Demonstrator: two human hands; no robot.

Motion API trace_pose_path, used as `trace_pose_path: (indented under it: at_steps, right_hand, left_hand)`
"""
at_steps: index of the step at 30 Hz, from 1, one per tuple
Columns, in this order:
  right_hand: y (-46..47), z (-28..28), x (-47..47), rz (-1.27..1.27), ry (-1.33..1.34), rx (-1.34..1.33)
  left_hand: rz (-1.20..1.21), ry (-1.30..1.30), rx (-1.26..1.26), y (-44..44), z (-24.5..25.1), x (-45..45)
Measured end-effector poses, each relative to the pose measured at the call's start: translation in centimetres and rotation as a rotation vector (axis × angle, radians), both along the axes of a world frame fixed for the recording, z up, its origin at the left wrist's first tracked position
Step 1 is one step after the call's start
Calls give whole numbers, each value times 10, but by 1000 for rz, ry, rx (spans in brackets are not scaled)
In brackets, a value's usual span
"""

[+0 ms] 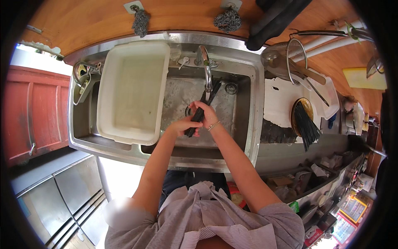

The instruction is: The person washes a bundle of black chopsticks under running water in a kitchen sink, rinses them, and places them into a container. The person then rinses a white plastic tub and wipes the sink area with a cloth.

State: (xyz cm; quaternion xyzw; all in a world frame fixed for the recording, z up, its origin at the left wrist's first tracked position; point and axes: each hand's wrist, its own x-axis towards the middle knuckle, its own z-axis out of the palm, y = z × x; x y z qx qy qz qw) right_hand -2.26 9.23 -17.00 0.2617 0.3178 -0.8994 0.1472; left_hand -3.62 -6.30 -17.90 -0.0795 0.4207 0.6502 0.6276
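Observation:
A bundle of thin black sticks, whose exact kind I cannot tell, slants over the right basin of a stainless steel sink. My left hand is closed round its lower part. Higher up, my right hand grips the same bundle, a beaded bracelet on that wrist. The curved chrome faucet hangs directly above, with water at its mouth, and the bundle's upper end passes beside and behind the spout. A large white plastic tub holding cloudy water rests across the left basin.
Right of the sink, more black sticks lie across a brown oval dish. Wire strainers and a white plastic basket are behind it. Steel scrubbers hang on the wall. A corner caddy sits at the sink's left.

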Motion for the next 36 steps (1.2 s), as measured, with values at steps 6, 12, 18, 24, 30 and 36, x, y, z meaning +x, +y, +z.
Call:
trace_pose_path:
  at_steps: [6, 12, 18, 24, 30, 36]
  right_hand:
    - [24, -2, -32, -233, -115, 37]
    - [17, -9, -59, -345, -135, 103]
    - [18, 19, -54, -76, 118, -347]
    - [22, 26, -17, 154, 76, -120]
    - [38, 19, -1, 208, 289, -236]
    - [46, 23, -1, 180, 399, -393]
  left_hand:
    - [-183, 1264, -985, 23, 20, 38]
    - [-123, 1256, -937, 16, 38, 44]
    - [126, 405, -160, 11, 38, 11]
    - [204, 508, -399, 29, 38, 16]
    - [147, 109, 26, 21, 53, 11]
    - [154, 75, 205, 18, 57, 9]
